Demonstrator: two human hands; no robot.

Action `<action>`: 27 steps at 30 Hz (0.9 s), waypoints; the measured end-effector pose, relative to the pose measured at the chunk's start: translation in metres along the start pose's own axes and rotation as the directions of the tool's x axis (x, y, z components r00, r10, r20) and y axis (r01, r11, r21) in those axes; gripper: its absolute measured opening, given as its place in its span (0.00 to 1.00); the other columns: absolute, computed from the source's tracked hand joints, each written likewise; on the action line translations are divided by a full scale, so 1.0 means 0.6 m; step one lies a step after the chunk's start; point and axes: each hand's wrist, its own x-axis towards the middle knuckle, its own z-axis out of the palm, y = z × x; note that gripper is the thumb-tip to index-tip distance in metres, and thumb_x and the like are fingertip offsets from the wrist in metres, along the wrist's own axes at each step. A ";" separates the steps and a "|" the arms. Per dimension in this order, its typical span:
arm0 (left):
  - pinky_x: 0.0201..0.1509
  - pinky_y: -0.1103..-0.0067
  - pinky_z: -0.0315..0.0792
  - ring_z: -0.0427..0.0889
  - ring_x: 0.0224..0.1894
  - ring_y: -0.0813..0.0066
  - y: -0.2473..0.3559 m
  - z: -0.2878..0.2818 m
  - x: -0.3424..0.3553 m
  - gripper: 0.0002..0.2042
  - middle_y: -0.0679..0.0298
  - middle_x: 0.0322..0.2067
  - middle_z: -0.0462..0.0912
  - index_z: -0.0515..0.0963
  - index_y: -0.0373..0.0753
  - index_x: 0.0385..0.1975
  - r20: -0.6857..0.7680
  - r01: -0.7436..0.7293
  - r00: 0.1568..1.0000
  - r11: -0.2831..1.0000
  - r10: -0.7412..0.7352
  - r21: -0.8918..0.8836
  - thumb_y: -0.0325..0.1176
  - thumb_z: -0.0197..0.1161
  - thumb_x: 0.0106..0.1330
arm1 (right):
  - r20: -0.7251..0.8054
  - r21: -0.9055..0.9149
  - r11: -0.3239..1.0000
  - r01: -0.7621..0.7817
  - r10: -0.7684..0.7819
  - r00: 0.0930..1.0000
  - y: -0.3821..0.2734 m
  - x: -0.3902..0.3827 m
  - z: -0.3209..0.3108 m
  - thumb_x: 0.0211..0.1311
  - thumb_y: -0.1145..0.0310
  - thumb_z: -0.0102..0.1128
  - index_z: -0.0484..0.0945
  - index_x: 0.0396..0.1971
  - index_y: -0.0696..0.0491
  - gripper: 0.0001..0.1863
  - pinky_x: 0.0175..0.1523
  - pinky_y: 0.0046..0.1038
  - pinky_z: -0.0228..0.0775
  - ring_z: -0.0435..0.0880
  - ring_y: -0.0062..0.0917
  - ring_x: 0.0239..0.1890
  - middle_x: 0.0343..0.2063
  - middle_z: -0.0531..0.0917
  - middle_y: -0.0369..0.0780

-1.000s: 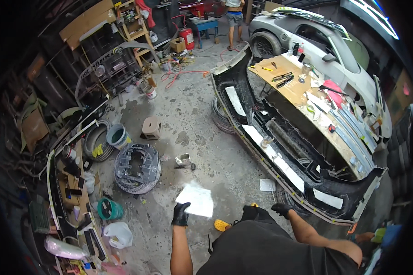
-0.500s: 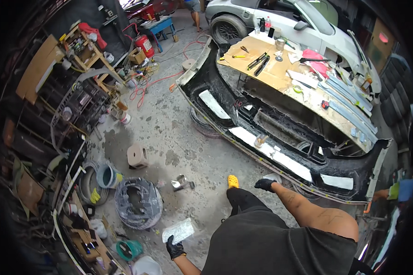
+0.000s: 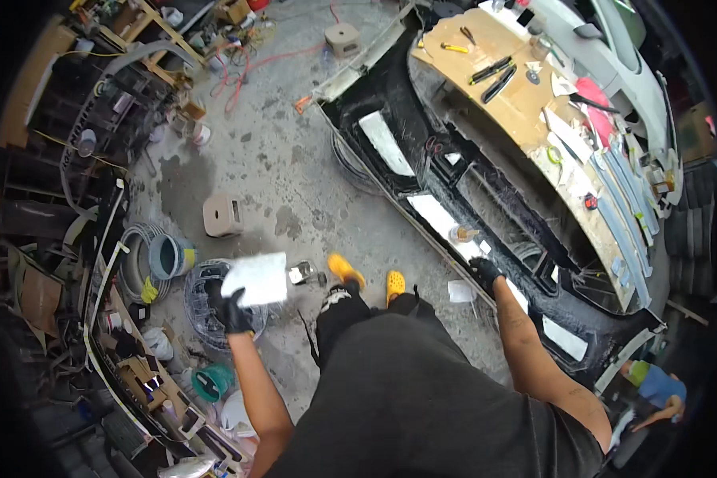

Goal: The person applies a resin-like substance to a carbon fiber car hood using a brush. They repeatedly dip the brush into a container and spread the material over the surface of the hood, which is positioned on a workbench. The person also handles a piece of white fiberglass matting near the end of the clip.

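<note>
The black bumper [image 3: 486,207] lies inside-up on the floor, so you can reach its back. Your gloved right hand [image 3: 484,273] rests on its near edge; its grip is unclear. Your left hand [image 3: 229,309] closes around a white sheet [image 3: 256,279], held over the floor.

Black gloves, dark shirt, yellow clogs [image 3: 346,269]

We noted the bumper [image 3: 486,207] lying right of us on the floor [image 3: 295,183], board [image 3: 526,103] with tools behind it. Stool [image 3: 222,215] sat ahead-left, bucket [image 3: 170,256] just left of the grille [image 3: 215,307], shelves [image 3: 95,103] further left.
</note>
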 end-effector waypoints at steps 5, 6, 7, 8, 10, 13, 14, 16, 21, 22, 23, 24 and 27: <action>0.43 0.75 0.76 0.81 0.35 0.69 0.110 0.062 0.233 0.16 0.62 0.38 0.82 0.78 0.32 0.44 0.149 0.069 0.987 0.997 -0.061 -0.046 0.27 0.66 0.54 | -0.083 0.134 0.990 -0.051 0.062 0.995 -0.132 0.030 0.097 0.63 0.62 0.57 0.79 0.47 0.49 0.14 0.46 0.31 0.74 0.80 0.26 0.43 0.44 0.81 0.36; 0.43 0.74 0.76 0.81 0.36 0.69 0.137 0.107 0.261 0.16 0.62 0.38 0.82 0.79 0.32 0.43 0.214 0.050 0.976 0.997 -0.036 -0.059 0.27 0.66 0.54 | -0.111 0.042 0.996 -0.074 0.078 0.991 -0.139 0.026 0.112 0.63 0.58 0.58 0.78 0.48 0.48 0.16 0.45 0.34 0.73 0.80 0.27 0.43 0.44 0.81 0.37; 0.43 0.74 0.76 0.81 0.37 0.69 0.165 0.149 0.290 0.15 0.61 0.38 0.82 0.79 0.32 0.43 0.271 0.028 0.962 0.996 -0.004 -0.084 0.26 0.65 0.54 | -0.138 -0.052 0.994 -0.100 0.092 0.986 -0.133 0.029 0.123 0.62 0.54 0.59 0.77 0.49 0.47 0.19 0.44 0.36 0.73 0.79 0.29 0.43 0.43 0.81 0.37; 0.44 0.74 0.76 0.81 0.38 0.69 0.201 0.162 0.323 0.15 0.61 0.38 0.82 0.79 0.32 0.43 0.299 -0.016 0.953 0.994 0.047 -0.105 0.26 0.65 0.55 | -0.160 0.187 0.920 -0.345 0.375 0.913 -0.161 0.033 0.177 0.61 0.52 0.59 0.76 0.50 0.47 0.21 0.44 0.37 0.72 0.79 0.30 0.43 0.43 0.81 0.38; 0.43 0.74 0.76 0.81 0.41 0.68 0.266 0.172 0.421 0.17 0.60 0.41 0.81 0.77 0.33 0.46 0.287 0.100 0.953 0.995 -0.099 0.010 0.25 0.65 0.54 | -0.101 0.077 0.891 -0.447 0.453 0.886 -0.186 0.043 0.257 0.61 0.48 0.57 0.74 0.51 0.49 0.25 0.47 0.40 0.71 0.77 0.35 0.48 0.53 0.77 0.39; 0.49 0.73 0.76 0.81 0.44 0.64 0.373 0.264 0.529 0.21 0.58 0.43 0.81 0.74 0.31 0.50 0.415 0.024 0.909 0.992 0.031 -0.126 0.22 0.63 0.54 | 0.000 0.055 0.826 -0.562 0.562 0.827 -0.233 0.068 0.391 0.61 0.47 0.57 0.73 0.54 0.49 0.27 0.47 0.40 0.71 0.77 0.37 0.48 0.56 0.75 0.41; 0.53 0.72 0.75 0.81 0.46 0.63 0.415 0.297 0.559 0.22 0.57 0.45 0.81 0.73 0.30 0.52 0.433 0.050 0.901 0.996 -0.011 -0.079 0.21 0.62 0.54 | 0.032 0.054 0.811 -0.582 0.581 0.813 -0.261 0.062 0.434 0.61 0.47 0.57 0.73 0.56 0.49 0.28 0.47 0.40 0.71 0.77 0.37 0.49 0.57 0.74 0.42; 0.53 0.73 0.75 0.81 0.47 0.63 0.494 0.353 0.632 0.23 0.57 0.47 0.80 0.73 0.30 0.54 0.506 0.073 0.860 0.997 -0.058 -0.009 0.19 0.61 0.55 | 0.119 0.111 0.835 -0.539 0.527 0.841 -0.310 0.077 0.503 0.61 0.47 0.58 0.71 0.57 0.49 0.30 0.50 0.42 0.72 0.76 0.38 0.52 0.58 0.74 0.43; 0.57 0.75 0.71 0.78 0.52 0.67 0.630 0.532 0.841 0.26 0.58 0.52 0.78 0.70 0.29 0.58 0.652 -0.131 0.758 0.985 0.026 0.113 0.19 0.61 0.56 | 0.190 0.175 0.796 -0.579 0.550 0.813 -0.429 0.190 0.663 0.61 0.46 0.58 0.68 0.60 0.50 0.32 0.49 0.43 0.73 0.75 0.39 0.54 0.61 0.71 0.43; 0.58 0.75 0.70 0.77 0.53 0.68 0.650 0.574 0.869 0.25 0.59 0.52 0.78 0.71 0.29 0.57 0.689 -0.125 0.724 0.987 0.025 0.096 0.19 0.61 0.56 | 0.206 0.182 0.785 -0.591 0.558 0.804 -0.441 0.211 0.692 0.61 0.46 0.58 0.68 0.60 0.50 0.32 0.49 0.43 0.73 0.75 0.39 0.55 0.61 0.71 0.43; 0.58 0.75 0.70 0.77 0.53 0.69 0.668 0.615 0.899 0.25 0.59 0.52 0.78 0.71 0.29 0.57 0.692 -0.136 0.722 0.978 -0.013 0.160 0.19 0.61 0.56 | 0.249 0.179 0.778 -0.602 0.556 0.793 -0.451 0.233 0.721 0.61 0.45 0.57 0.67 0.61 0.49 0.33 0.50 0.44 0.73 0.74 0.39 0.55 0.62 0.70 0.43; 0.58 0.75 0.70 0.77 0.53 0.69 0.692 0.660 0.932 0.25 0.59 0.52 0.78 0.71 0.29 0.57 0.698 -0.156 0.715 0.963 -0.044 0.221 0.19 0.61 0.56 | 0.290 0.183 0.775 -0.604 0.545 0.787 -0.472 0.261 0.754 0.61 0.45 0.57 0.66 0.62 0.48 0.34 0.51 0.44 0.73 0.74 0.40 0.56 0.63 0.69 0.43; 0.58 0.75 0.69 0.76 0.54 0.69 0.744 0.766 1.004 0.25 0.59 0.52 0.79 0.71 0.28 0.57 0.798 -0.240 0.602 0.945 -0.033 0.221 0.20 0.62 0.55 | 0.355 0.127 0.686 -0.717 0.643 0.678 -0.537 0.346 0.852 0.60 0.43 0.56 0.68 0.62 0.39 0.32 0.49 0.43 0.73 0.75 0.38 0.53 0.63 0.69 0.40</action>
